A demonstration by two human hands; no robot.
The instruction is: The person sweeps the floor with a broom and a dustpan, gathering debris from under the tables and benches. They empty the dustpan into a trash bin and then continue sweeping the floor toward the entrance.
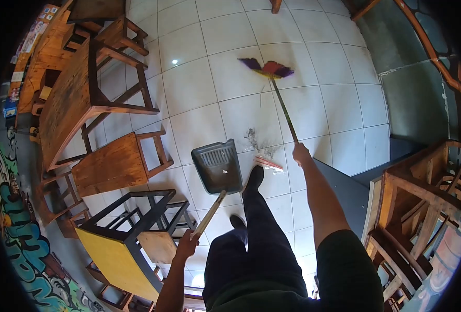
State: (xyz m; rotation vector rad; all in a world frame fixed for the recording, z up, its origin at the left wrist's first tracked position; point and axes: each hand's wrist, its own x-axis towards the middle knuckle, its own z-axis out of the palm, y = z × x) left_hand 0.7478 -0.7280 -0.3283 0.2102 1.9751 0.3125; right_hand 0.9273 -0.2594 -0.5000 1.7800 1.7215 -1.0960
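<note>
My left hand (187,245) is closed around the pale handle of a dark long-handled dustpan (217,179). The pan rests low at the tiled floor in front of my feet, with a small white scrap inside. My right hand (302,154) grips the thin stick of a broom (284,109). Its purple, red and yellow bristles (276,69) are stretched out ahead, over the tiles. Between broom head and pan lies a patch of grey dust (251,139). A reddish flat strip (268,164) with white bits around it lies beside my forward shoe (254,179).
Wooden tables (69,104) and a wooden bench (113,164) line the left side. Nearer stands a yellow-topped table (117,260) with a black frame. To the right are a dark panel (342,195) and stacked wooden chairs (418,192). A grey-green wall (415,88) rises behind.
</note>
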